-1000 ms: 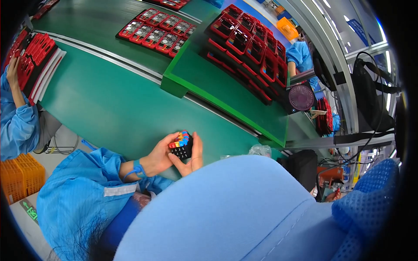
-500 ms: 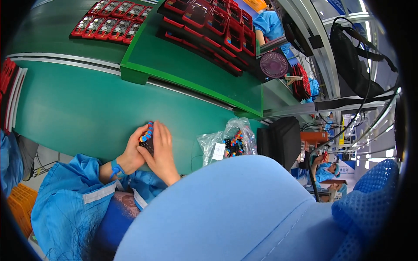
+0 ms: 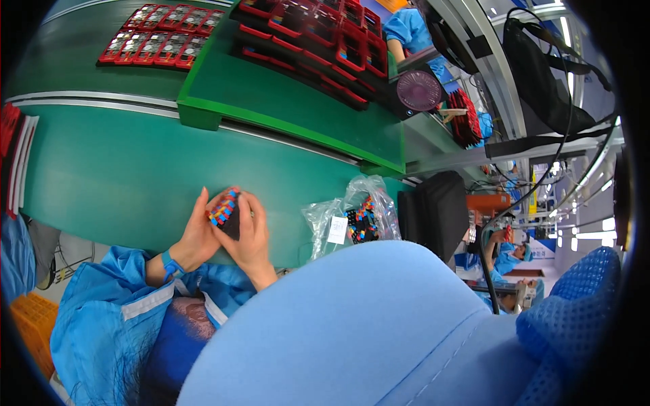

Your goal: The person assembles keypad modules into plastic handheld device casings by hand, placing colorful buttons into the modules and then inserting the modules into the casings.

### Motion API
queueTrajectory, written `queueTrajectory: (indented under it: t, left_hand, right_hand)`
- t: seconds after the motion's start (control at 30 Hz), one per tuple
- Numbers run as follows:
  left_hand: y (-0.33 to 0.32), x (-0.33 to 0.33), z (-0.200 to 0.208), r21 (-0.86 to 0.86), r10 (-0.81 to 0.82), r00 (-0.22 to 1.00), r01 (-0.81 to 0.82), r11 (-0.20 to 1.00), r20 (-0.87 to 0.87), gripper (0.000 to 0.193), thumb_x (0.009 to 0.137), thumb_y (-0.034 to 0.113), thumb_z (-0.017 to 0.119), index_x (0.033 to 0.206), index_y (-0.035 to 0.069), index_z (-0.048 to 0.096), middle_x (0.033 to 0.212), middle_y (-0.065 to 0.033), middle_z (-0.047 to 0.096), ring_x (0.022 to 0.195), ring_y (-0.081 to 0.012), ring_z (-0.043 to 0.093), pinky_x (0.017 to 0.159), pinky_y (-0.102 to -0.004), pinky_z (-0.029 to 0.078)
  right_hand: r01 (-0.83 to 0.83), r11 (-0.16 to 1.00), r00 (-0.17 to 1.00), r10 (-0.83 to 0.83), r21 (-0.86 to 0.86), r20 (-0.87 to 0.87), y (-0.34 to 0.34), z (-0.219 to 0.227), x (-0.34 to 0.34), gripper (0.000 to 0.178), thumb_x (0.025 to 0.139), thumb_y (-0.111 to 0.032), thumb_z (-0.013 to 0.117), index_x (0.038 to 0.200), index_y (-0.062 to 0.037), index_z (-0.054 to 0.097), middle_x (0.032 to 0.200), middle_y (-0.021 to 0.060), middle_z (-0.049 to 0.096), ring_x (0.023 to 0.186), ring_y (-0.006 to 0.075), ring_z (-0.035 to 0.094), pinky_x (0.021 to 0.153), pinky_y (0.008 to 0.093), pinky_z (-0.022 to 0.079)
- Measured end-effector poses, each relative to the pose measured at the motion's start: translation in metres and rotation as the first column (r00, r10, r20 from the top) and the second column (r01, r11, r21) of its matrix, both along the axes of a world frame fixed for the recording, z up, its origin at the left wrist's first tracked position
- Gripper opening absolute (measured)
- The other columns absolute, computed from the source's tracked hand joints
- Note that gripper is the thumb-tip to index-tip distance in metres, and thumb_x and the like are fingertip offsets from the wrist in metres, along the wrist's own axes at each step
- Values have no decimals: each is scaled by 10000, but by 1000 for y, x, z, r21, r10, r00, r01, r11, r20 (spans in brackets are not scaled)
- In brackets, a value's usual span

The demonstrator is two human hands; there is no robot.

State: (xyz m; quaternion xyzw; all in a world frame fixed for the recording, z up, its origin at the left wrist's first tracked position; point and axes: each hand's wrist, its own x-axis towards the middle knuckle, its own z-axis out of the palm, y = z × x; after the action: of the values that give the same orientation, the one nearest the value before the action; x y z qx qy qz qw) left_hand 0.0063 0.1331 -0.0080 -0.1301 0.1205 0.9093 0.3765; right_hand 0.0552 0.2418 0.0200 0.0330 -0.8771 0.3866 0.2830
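Observation:
Over the green bench, my left hand (image 3: 193,238) and my right hand (image 3: 253,242) cup a bunch of small black parts with red, blue and orange ends (image 3: 223,208). The coloured ends face up and to the left, against my left palm. My right fingers and thumb close round the dark side of the bunch. Some left fingers stretch upward along it; others are hidden behind. To the right lies a clear plastic bag (image 3: 318,215) with a white label (image 3: 337,230), holding more such black parts with coloured ends (image 3: 363,223).
Beyond a green raised shelf edge (image 3: 271,132) sit stacked red-framed trays (image 3: 315,51). More red-framed units (image 3: 156,49) lie at the far left. A small fan (image 3: 418,91) stands by a metal post. A black bag (image 3: 437,210) borders the bench's right end. Co-workers in blue work farther off.
The bunch has turned, so more of its coloured ends show. My left fingers have opened away from it, while my right hand keeps its grip. The whole view has shifted slightly.

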Motion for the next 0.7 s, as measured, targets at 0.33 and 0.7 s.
queueTrajectory:
  t: [0.33, 0.7]
  left_hand:
    - [-28, -9, -51, -9, -175, 953, 179, 984, -247, 657, 1044, 510, 489, 1546, 105, 365, 1428, -106, 496, 1306, -207, 492, 1144, -407, 406]
    - [-53, -14, 12, -348, -319, 796, 146, 926, -514, 794, 836, 100, 815, 1510, 29, 403, 1416, -85, 495, 1315, -180, 479, 1130, -329, 411]
  right_hand:
    - [39, 829, 960, 124, 558, -251, -13, -28, 10, 366, 868, -138, 720, 1208, -262, 664, 1399, 125, 544, 1285, 316, 544, 1062, 557, 444]
    - [34, 930, 896, 133, 365, -424, -7, -73, -10, 380, 945, -124, 652, 1290, -232, 536, 1279, 158, 584, 1143, 358, 610, 956, 578, 491]
